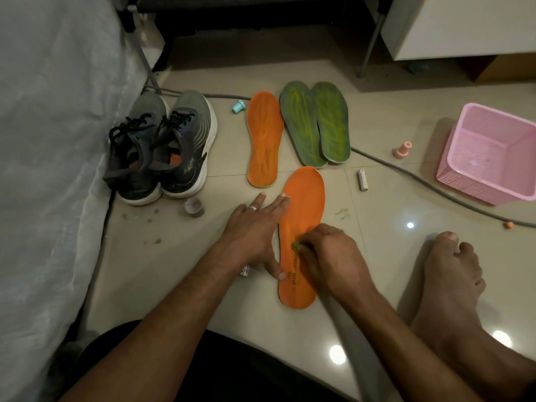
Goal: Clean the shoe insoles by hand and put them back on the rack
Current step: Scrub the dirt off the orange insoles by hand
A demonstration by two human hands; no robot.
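The near orange insole (303, 236) lies flat on the tiled floor (377, 256), and the likeliest slip is that it skates sideways on that glossy tile if the rubbing presses harder than the steadying hand can hold — it is thin and light, so it would probably buckle or slide rather than stay put. Green crumbs already lie scattered on the floor, and more rubbing may smear them back onto the foam. The left hand (255, 227) is spread open, fingers straight, pressing along the insole's left edge with the thumb near the heel. The right hand (327, 253) is curled tight, pinching a small green bit (295, 245) against the insole's middle — what it is I cannot tell. The second orange insole (264, 139) and two green insoles (314, 123) wait beyond, beside the shoes (162, 146).
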